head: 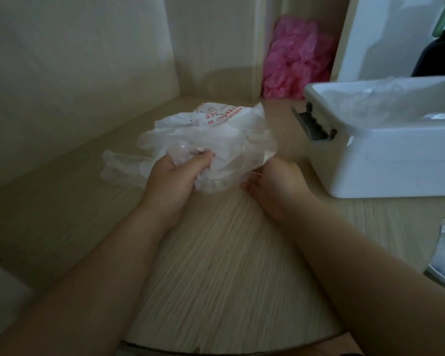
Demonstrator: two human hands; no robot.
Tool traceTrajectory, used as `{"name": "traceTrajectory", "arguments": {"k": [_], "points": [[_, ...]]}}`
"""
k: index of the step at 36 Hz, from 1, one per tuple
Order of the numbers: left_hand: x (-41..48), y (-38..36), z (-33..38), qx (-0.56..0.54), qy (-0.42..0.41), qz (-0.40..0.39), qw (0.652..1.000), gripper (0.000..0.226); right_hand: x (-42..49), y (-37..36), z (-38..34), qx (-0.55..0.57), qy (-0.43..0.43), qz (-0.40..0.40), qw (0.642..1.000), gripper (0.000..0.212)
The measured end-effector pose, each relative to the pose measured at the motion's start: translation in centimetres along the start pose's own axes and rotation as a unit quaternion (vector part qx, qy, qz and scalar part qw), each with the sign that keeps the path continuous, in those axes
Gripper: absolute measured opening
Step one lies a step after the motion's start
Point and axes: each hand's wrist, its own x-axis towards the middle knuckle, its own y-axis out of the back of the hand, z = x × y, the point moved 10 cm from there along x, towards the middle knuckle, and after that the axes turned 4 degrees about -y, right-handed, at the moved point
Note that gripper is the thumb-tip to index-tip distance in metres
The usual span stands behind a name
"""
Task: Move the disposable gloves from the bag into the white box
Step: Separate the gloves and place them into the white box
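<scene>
Gloves: a crumpled bunch of clear disposable gloves (216, 155) sits at the centre of the frame, above the wooden table (216, 253); some glove fingers trail out to the left onto the tabletop.
Bag: a thin white plastic bag (224, 115) with red print lies just behind the bunch, touching it; where bag ends and gloves begin is hard to tell.
Left hand: the left hand (175, 173) is closed round the near left part of the bunch, fingers curled into the plastic.
Right hand: the right hand (272, 183) is at the lower right edge of the bunch, fingers bent and pinching a bit of film; how much it grips is unclear.
White box: the white box (385, 155) stands open at the right of the frame, well apart from the bunch, with clear plastic already lying inside.
Box latch: a grey clasp (314, 124) sticks out from the box's left end.
Pink plastic: a heap of pink plastic (296, 57) sits in the upper middle-right, against the wall behind the box.
</scene>
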Motion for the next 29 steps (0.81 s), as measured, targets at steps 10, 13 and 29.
{"name": "traceTrajectory", "arguments": {"k": [10, 13, 29], "points": [[-0.1, 0.6, 1.4, 0.006, -0.036, 0.005, 0.999, 0.018, -0.3, -0.7, -0.4, 0.006, 0.021, -0.056, 0.998, 0.029], [0.0, 0.2, 0.5, -0.070, 0.010, 0.010, 0.997, 0.023, -0.2, 0.5, -0.6, -0.071, 0.052, 0.018, 0.996, 0.017], [-0.7, 1.0, -0.8, 0.017, 0.047, -0.003, 0.999, 0.020, -1.7, 2.3, -1.2, -0.050, 0.101, 0.066, 0.991, 0.010]]}}
